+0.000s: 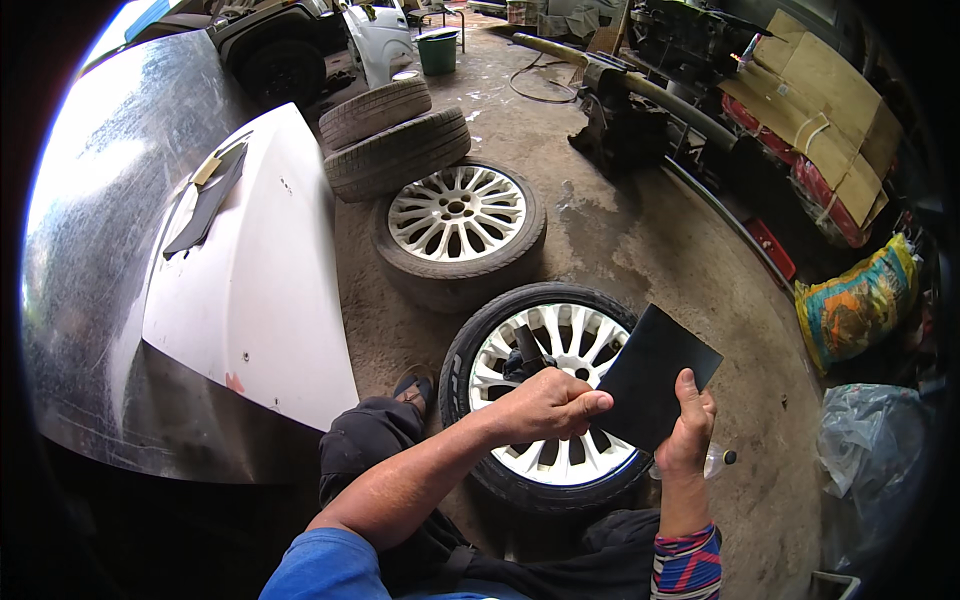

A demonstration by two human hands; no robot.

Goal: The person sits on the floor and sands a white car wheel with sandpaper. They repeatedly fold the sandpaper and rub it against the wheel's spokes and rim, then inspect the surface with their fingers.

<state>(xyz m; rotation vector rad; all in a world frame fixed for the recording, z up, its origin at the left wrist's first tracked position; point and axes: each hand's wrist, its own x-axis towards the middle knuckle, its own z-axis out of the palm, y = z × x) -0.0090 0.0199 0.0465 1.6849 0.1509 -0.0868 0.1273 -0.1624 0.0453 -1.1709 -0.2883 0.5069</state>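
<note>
rough concrete floor (640, 230) runs under everything, and the nearest wheel (545, 400), a tyre lying flat with a white spoked rim, serves as the landmark. just above the right side of that wheel, both hands work a dark rectangular sheet (655, 375), probably sandpaper. the right hand (690, 425) pinches its lower right edge, thumb on the face. the left hand (545, 403) is clenched at the sheet's lower left edge, grasping it as far as i can tell, with a small dark block (528, 350) sticking up behind the knuckles. the sheet stands tilted, its long axis running from lower left to upper right, the top corner pointing away from the wheel toward the far wall. to fold or tear it cleanly, i judge the edges should be kept aligned and the sheet taut between both hands. left of the wheel lies a white car panel (260, 300).
</note>
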